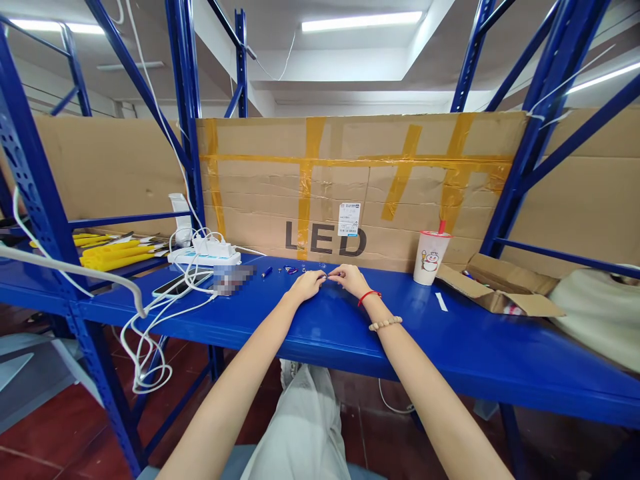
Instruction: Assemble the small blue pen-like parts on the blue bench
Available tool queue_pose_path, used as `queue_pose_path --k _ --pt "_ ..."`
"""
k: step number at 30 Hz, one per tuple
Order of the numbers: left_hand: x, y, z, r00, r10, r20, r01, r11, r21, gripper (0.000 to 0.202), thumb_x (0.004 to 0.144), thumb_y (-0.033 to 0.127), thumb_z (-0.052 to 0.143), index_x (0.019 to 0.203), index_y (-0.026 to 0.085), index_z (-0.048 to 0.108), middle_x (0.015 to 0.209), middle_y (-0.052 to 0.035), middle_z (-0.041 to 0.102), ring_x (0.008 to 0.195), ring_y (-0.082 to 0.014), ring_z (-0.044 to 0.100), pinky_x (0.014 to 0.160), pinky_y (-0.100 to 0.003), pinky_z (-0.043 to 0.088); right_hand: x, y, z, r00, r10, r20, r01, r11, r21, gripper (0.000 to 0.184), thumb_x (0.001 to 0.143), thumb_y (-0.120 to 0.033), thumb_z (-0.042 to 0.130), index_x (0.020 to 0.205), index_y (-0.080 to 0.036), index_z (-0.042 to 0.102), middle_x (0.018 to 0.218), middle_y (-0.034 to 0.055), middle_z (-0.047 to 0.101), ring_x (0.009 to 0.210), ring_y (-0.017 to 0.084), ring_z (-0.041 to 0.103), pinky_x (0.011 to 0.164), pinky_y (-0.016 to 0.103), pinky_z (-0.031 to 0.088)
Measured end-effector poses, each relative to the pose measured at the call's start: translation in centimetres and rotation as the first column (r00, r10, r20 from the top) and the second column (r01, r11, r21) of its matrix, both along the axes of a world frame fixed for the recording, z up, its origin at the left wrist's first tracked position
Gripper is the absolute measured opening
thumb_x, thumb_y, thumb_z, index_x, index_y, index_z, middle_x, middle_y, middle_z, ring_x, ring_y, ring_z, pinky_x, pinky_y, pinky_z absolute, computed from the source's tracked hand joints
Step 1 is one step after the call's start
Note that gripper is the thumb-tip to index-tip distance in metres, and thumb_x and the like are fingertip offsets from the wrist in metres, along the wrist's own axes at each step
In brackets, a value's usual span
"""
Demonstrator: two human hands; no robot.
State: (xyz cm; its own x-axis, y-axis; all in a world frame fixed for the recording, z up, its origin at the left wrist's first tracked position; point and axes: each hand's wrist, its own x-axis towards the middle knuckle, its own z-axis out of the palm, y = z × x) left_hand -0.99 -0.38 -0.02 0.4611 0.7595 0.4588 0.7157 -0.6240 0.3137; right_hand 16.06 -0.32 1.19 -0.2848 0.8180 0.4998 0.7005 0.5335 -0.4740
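Both my hands rest on the blue metal shelf (320, 327) near its back, fingertips meeting. My left hand (307, 284) and my right hand (351, 279) are closed in a pinch on a tiny part between them, too small to name. Several small dark and blue parts (286, 270) lie on the shelf just left of and behind my left hand. My right wrist wears a red string and a bead bracelet.
A cardboard wall marked LED (325, 240) backs the shelf. A white drink cup (431, 257) and an open cardboard box (497, 287) stand to the right. A power strip (205, 253), white cables, a phone (181, 283) and yellow tools (117, 253) lie left. Blue rack posts flank both sides.
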Motion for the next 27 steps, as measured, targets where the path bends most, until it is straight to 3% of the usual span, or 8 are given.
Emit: queue_pose_path --k 5,13,27 --pt "0.1 0.1 -0.1 1.0 0.004 -0.01 -0.004 1.0 -0.001 0.02 0.088 0.022 0.04 0.098 0.018 0.057 0.079 -0.0041 0.065 0.08 -0.0191 0.061 0.071 -0.026 0.046 0.0 0.5 -0.3 0.994 0.021 -0.106 -0.026 0.999 -0.045 0.015 0.073 -0.028 0.066 0.078 -0.015 0.071 0.066 0.003 0.065 0.057 0.012 0.058 0.048 0.017 0.044" --pt "0.2 -0.1 0.2 0.999 -0.025 -0.04 0.026 0.999 0.02 0.02 0.089 0.017 0.038 0.095 0.017 0.056 0.081 -0.0036 0.065 0.079 -0.0167 0.061 0.071 -0.023 0.045 -0.5 0.7 -0.2 0.945 0.032 -0.326 -0.076 0.99 -0.122 0.026 0.071 -0.034 0.066 0.082 -0.011 0.07 0.069 0.0063 0.066 0.057 0.012 0.058 0.04 0.014 0.044" --pt "0.5 -0.1 0.6 0.995 0.036 -0.09 -0.028 0.996 0.09 0.019 0.091 0.021 0.037 0.097 0.018 0.055 0.089 -0.005 0.065 0.088 -0.0203 0.061 0.076 -0.028 0.044 -0.4 0.1 0.6 0.898 -0.057 -0.437 -0.08 0.955 -0.287 0.027 0.065 -0.031 0.07 0.08 -0.009 0.07 0.057 0.0021 0.06 0.045 0.005 0.046 0.035 0.011 0.035"
